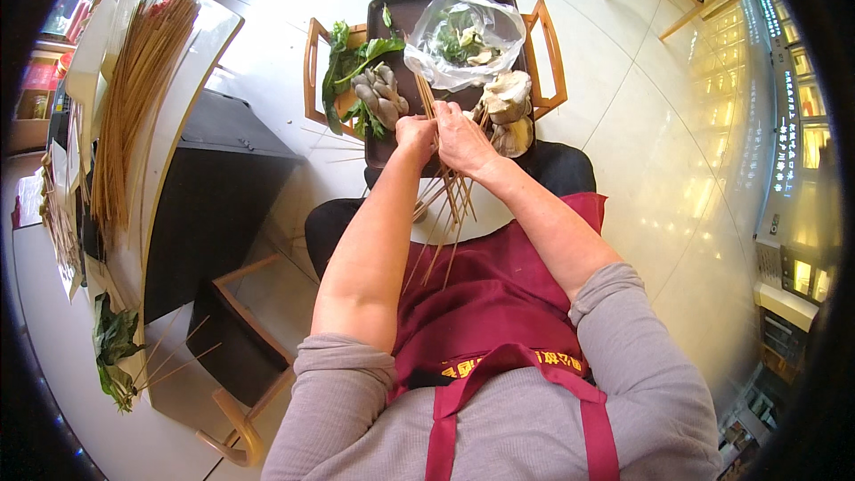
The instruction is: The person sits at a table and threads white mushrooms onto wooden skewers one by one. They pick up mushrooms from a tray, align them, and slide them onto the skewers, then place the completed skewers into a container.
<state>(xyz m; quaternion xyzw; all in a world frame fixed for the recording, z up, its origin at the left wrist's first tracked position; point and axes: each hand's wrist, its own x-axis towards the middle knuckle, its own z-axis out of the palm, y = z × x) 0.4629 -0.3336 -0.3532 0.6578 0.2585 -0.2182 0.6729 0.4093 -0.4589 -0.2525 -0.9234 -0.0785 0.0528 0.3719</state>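
Note:
My left hand (416, 136) and my right hand (465, 142) are closed side by side around a loose bundle of thin wooden skewers (456, 194). The skewers' upper ends show beyond my fingers, and the lower ends fan out toward my lap. My fingertips are partly hidden. Just past my left hand lies a cluster of grey oyster mushrooms (380, 96). Pale oyster mushrooms (508, 98) sit next to my right hand. Beyond them, a clear plastic bag (500, 36) with greens and pale pieces inside rests on a dark brown tray (411, 2).
Green leaves (338, 71) hang over the tray's left side. A wooden chair (550, 58) supports the tray. To my left, a white table (191, 62) bears a large pile of skewers (142, 107) and leafy greens (116, 347). A dark box (218, 205) stands beside it.

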